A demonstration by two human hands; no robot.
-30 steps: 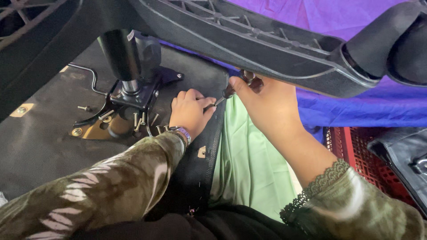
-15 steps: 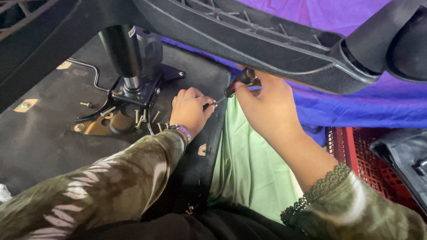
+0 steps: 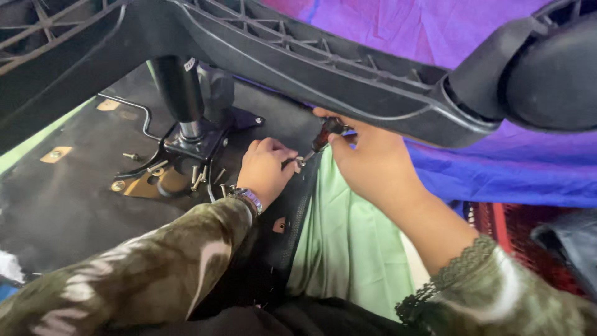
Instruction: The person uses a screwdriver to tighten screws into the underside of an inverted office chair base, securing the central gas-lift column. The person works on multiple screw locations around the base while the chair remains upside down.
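Observation:
My right hand point(image 3: 372, 163) grips a small screwdriver point(image 3: 320, 138) with a dark red handle, its tip pointing down-left at the edge of a black chair seat underside point(image 3: 68, 199). My left hand point(image 3: 266, 168) rests on that edge, fingers pinched around a small screw at the screwdriver's tip. The black chair base arm point(image 3: 323, 68) crosses just above both hands, partly hiding the screwdriver handle.
A black gas cylinder point(image 3: 179, 93) stands in a metal seat mechanism plate point(image 3: 186, 146), with several loose screws point(image 3: 198, 177) beside it. Light green cloth point(image 3: 348, 242) lies under my right arm. Purple fabric point(image 3: 497, 168) and a red crate point(image 3: 491, 224) are at the right.
The view has moved slightly. My right hand and the screwdriver have shifted a little towards my left hand's fingertips; the left hand stays on the seat edge.

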